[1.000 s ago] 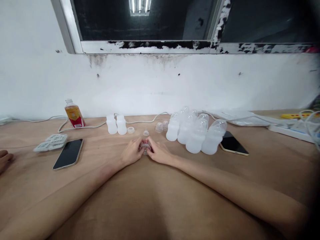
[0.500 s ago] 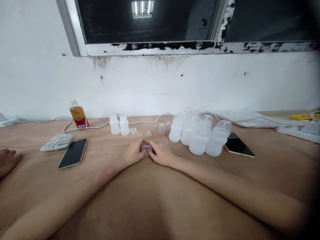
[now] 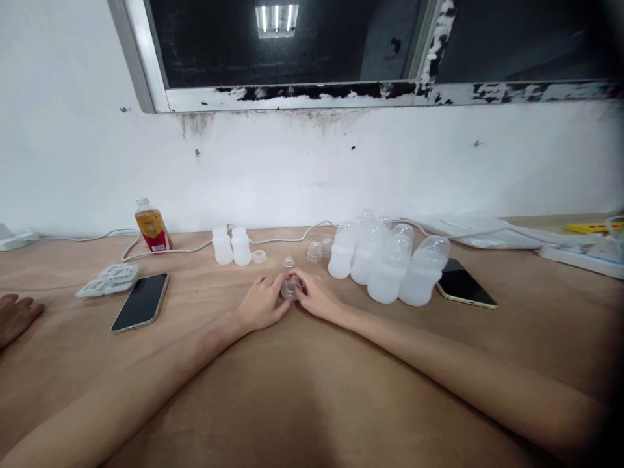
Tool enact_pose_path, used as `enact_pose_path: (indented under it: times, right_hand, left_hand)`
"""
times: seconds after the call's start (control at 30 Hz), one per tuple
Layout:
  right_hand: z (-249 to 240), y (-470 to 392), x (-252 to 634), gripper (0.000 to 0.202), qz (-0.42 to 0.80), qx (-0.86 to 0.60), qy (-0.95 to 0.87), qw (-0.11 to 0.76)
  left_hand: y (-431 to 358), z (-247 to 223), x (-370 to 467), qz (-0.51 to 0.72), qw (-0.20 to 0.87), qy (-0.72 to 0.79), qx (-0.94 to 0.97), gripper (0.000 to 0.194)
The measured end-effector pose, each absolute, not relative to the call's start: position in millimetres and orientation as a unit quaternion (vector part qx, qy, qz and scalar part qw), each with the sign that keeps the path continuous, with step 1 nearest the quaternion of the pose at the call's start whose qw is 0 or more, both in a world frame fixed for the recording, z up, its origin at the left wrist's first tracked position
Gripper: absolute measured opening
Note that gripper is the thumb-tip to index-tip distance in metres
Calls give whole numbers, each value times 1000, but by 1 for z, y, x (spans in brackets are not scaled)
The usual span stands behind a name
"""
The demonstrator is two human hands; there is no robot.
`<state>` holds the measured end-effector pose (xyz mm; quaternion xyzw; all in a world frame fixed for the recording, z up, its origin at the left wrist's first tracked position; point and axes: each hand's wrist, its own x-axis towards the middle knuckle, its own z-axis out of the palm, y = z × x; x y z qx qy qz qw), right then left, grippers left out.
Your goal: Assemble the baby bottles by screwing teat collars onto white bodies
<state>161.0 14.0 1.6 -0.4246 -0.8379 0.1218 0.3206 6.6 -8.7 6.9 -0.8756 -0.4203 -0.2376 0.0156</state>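
Note:
Between my two hands is a small clear piece, which looks like a baby bottle nipple with its collar [image 3: 289, 287], low over the table. My left hand [image 3: 262, 303] curls round its left side, thumb below and fingers above. From the other side, the fingers and thumb of my right hand [image 3: 316, 298] pinch it; the fingertips partly cover it. Just beyond my hands stands another clear nipple [image 3: 289, 261], and a white collar ring [image 3: 259, 257] lies left of it. Two frosted bottle bodies without tops [image 3: 231, 247] stand further left. Clear dome caps [image 3: 314, 251] sit beyond my right hand.
Several capped baby bottles [image 3: 383, 270] stand grouped at right beside a dark phone [image 3: 465, 284]. Leftward are another phone [image 3: 141, 302], white blister-like packs [image 3: 110, 281] and a drink bottle [image 3: 153, 226]. A white cable [image 3: 273, 240] runs along the wall. Another person's hand [image 3: 18, 318] rests far left.
The clear piece has turned slightly and shows more between my hands. My left thumb has drawn down and away from the left fingers, and my right hand has shifted a little to the right.

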Motion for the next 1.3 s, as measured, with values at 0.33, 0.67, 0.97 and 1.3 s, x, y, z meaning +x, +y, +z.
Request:
enact_pose_path:
  times: [0.33, 0.67, 0.97, 1.3]
  right_hand:
    - [3, 20, 166, 40, 414, -386, -715, 410]
    - [6, 22, 165, 35, 513, -389, -588, 490]
    - [4, 26, 166, 27, 593, -358, -491, 528]
    - [8, 22, 167, 18, 614, -331, -481, 531]
  left_hand:
    - [56, 53, -44, -285, 262, -520, -761, 51]
    - [65, 52, -72, -229, 206, -467, -829, 46]
    - [19, -7, -18, -449, -205, -440, -751, 54]
    - [18, 1, -25, -394, -304, -440, -747, 40]
